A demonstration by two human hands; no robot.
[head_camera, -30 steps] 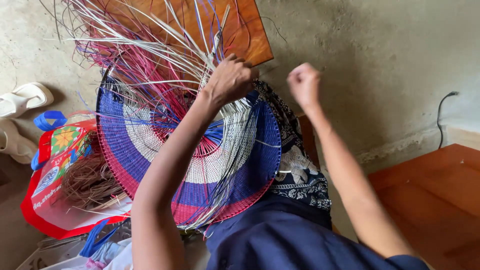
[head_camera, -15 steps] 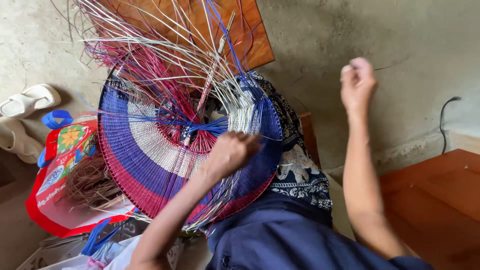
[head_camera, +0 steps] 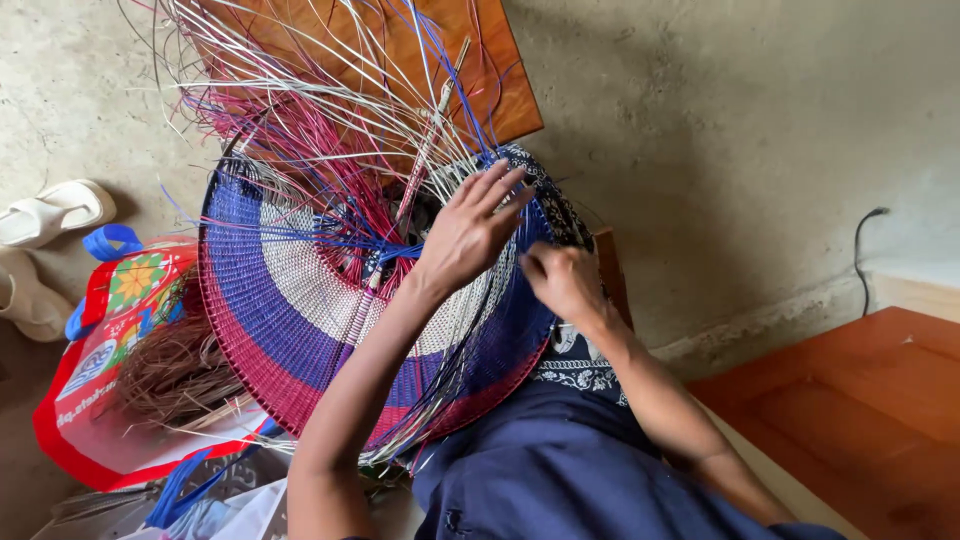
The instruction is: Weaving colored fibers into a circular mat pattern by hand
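Cane everywhere — a round woven disc in blue, white and red bands stands tilted on the lap, filling the middle of the view, with loose strands fanning off its top toward twelve o'clock. Left hand lies flat on the weave just right of the hub, fingers spread and released, pressing rather than gripping. Right hand sits at three o'clock of it, near the disc's rim, curled tight — it looks pinched on a thin strand, though the strand itself is too fine to make out.

Risks, as I judge them: a hard pull could snap or kink that strand, or drag the rows out of line if the flat hand slips. Those free ends cross each other thickly — easy to snag the wrong one. At eight o'clock a red bag holds dry fibre, touching the disc's lower edge; white sandals lie at nine.
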